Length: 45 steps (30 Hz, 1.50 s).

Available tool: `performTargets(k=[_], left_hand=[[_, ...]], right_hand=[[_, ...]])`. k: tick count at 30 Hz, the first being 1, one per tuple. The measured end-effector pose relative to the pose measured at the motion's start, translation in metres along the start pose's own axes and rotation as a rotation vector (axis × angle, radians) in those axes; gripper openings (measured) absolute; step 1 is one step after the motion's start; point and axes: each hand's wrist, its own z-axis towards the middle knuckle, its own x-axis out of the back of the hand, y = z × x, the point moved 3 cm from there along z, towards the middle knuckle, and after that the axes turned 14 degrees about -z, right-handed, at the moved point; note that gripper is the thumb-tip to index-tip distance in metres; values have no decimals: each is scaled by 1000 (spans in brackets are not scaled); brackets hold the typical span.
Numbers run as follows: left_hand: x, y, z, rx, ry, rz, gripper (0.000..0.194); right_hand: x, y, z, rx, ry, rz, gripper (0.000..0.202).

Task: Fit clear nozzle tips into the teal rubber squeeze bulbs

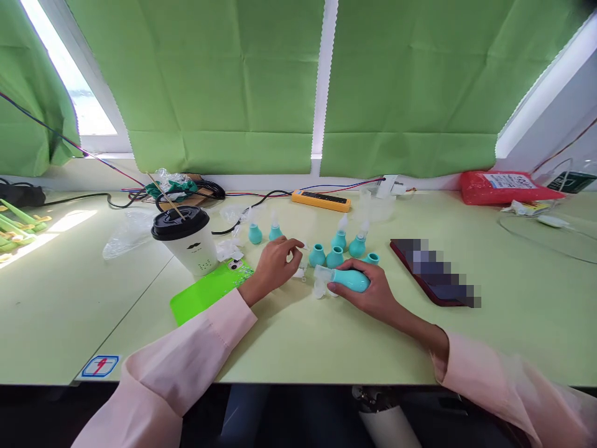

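Observation:
My right hand (373, 291) holds a teal bulb (351, 280) on its side, with a clear piece (323, 274) at its left end. My left hand (278, 264) is above the table, thumb and forefinger pinched near a small whitish piece (305, 246); whether it grips that piece is too small to tell. Open-topped teal bulbs (317, 256) stand just behind the hands. Others with clear pointed tips (343, 223) stand farther back. Small clear pieces (319, 290) lie on the table beneath the held bulb.
Left of my left hand are a lidded paper cup (193, 249) and a green phone case (200, 297). A dark phone (426, 274) lies to the right. Farther back are an orange power strip (321, 201), cables, plastic bags and a red package (504, 188).

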Motion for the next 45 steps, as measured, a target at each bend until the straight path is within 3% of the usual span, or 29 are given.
performTargets(k=[6,9,14,18,21,24,26,28,31,39,45], left_hand=[[-12,36,-14,-31,-181,-238,39],[-22,37,-17,62,-284,-439,47],[-30,34,-18,272,-391,-883,50],[-27,28,-13,358,-462,-1074,52],[-12,18,-5,336,-327,-906,53],[5,10,1,170,-193,-331,49],[7,8,2,70,-180,3,40],[4,5,1,22,-202,167,33],[-5,1,-1,-32,-279,212,28],[-15,-1,-3,-131,-352,62,21],[-28,3,-9,-184,-389,316,22]], right_hand=[[-9,-5,-6,102,-10,-35,23],[-10,-8,-8,142,-71,8,23],[-8,-10,-7,47,-271,163,25],[-4,-7,-2,7,-333,285,24],[8,-1,5,-41,-242,354,25],[23,4,14,6,-153,359,22],[33,5,21,94,-136,317,20],[41,6,26,187,-139,258,19],[49,9,31,263,-194,134,18],[51,11,27,341,-587,-142,16],[47,15,26,328,-593,-241,20]])
